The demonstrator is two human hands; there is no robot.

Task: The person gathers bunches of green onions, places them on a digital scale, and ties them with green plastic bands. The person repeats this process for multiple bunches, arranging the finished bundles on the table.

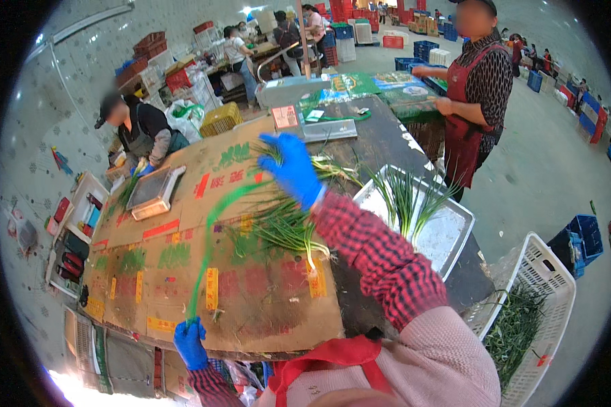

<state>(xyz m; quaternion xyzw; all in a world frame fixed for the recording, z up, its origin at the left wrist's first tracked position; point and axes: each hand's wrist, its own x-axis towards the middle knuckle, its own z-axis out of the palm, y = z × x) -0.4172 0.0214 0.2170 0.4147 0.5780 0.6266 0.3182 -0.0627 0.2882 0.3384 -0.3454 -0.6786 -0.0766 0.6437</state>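
My left hand (189,343), in a blue glove, grips one end of a green strip (206,244) at the near edge of the cardboard-covered table. The strip is blurred and arcs up and across the cardboard towards my right hand. My right hand (293,168), also gloved in blue, is held over the far part of the table. Some thin green leaves (271,150) show between its thumb and fingers; whether they are held or lie behind is unclear. Below it lies a loose pile of scallions (290,226), with white root ends towards me.
A metal tray (445,244) with scallions lies at the right. Beside it stands a white crate (560,300) of green trimmings. A scale (158,191) sits at the left, near a bending co-worker (142,127). Another person (471,91) in a red apron stands at the far right corner.
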